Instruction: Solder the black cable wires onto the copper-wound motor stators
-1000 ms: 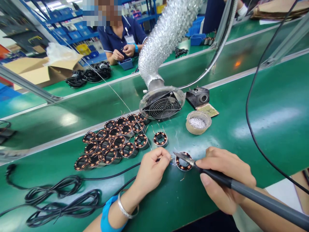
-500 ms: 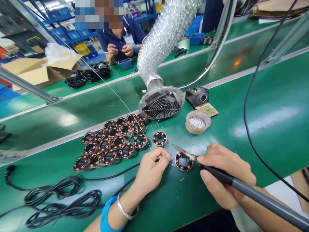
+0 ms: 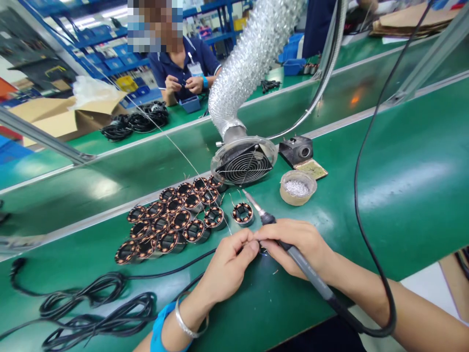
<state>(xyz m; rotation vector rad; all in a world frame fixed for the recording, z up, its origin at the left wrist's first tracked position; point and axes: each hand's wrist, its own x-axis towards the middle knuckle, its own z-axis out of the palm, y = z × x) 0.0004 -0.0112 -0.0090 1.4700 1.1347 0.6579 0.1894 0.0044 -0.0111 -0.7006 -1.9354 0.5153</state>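
Observation:
My right hand (image 3: pixel 296 244) is wrapped around a soldering iron (image 3: pixel 311 274), its metal tip pointing up and away, past the near side of a lone copper-wound stator (image 3: pixel 243 213). My left hand (image 3: pixel 234 266) is closed in a pinch, and a black cable (image 3: pixel 200 255) runs into it from the left. Fingertips of both hands meet; what lies right between them is too small to make out. Beneath my right fingers another stator (image 3: pixel 263 251) is almost wholly hidden. A thin pale strand (image 3: pixel 179 149) comes down from the upper left to my left hand.
Several stators (image 3: pixel 168 240) stand grouped at left. Coiled cables (image 3: pixel 98 313) lie in front of them. Beyond are a fume extractor (image 3: pixel 244 166), an iron stand (image 3: pixel 298 149) and a tub of silvery bits (image 3: pixel 297 188). A co-worker (image 3: pixel 185 73) sits across the bench.
My right hand has moved left to meet my left fingertips, covering the stator there. The soldering iron has swung so its tip points further away. My left hand stays nearly in place.

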